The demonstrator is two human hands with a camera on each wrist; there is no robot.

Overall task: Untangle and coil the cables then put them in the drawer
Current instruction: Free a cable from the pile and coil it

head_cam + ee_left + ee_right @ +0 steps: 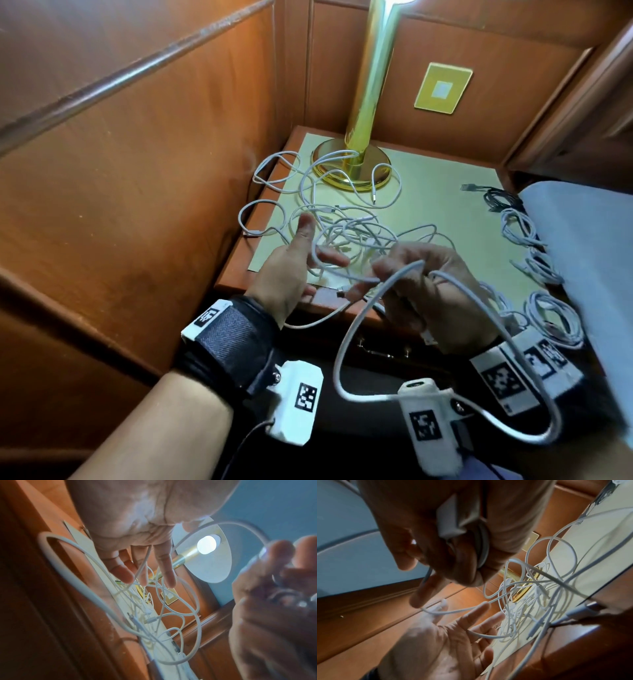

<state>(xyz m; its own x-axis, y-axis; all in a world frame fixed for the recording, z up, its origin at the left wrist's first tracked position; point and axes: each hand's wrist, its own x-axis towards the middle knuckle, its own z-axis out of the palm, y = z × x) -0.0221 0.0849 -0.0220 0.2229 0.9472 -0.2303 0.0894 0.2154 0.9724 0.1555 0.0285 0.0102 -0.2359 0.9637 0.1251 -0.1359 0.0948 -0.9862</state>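
A tangle of white cables [349, 233] [154, 615] [530, 601] lies on the nightstand top [428, 185]. My right hand [431, 284] [453, 547] grips loops of a thicker white cable [339, 363] together with its white plug block [448, 519]. That cable's slack hangs in a big loop below my wrists. My left hand [298, 263] [137, 534] [440, 642] is held open, palm toward the right hand, and a thin cable strand passes across its spread fingers. The drawer front [383, 347], with a metal handle, sits under the table edge behind the hands.
A gold lamp base [352, 164] stands at the back of the table with cable looped around it. Several coiled white cables [517, 228] and a dark cable [500, 200] lie along the right edge beside a light-blue bed [582, 240]. Wood panelling [137, 171] closes the left side.
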